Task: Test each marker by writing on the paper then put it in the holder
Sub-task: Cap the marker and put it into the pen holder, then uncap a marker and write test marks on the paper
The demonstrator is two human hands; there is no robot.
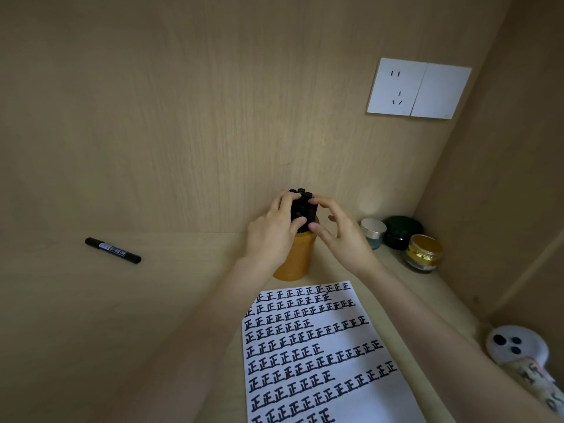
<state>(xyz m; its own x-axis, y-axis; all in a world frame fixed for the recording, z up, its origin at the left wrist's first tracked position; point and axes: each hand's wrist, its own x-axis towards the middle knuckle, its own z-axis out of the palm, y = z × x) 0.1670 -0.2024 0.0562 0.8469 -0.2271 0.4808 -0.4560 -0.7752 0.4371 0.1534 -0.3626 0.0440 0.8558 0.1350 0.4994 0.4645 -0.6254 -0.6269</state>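
Your left hand (271,232) is curling round the bundle of black capped markers (302,206) standing in the orange cylindrical holder (295,259), while your right hand (343,238) is pinching the bundle's right side between thumb and forefinger (its other fingers are spreading loose). Another black marker with a white label (113,250) is lying well to the left on the pale wooden surface (91,306). The white paper sheet (323,361), covered in black characters, is lying just before the holder.

One loose marker (113,250); one holder (297,257) packed with markers (302,209), number unclear; one paper (320,346); three jars (402,232); two wall plates (419,88).
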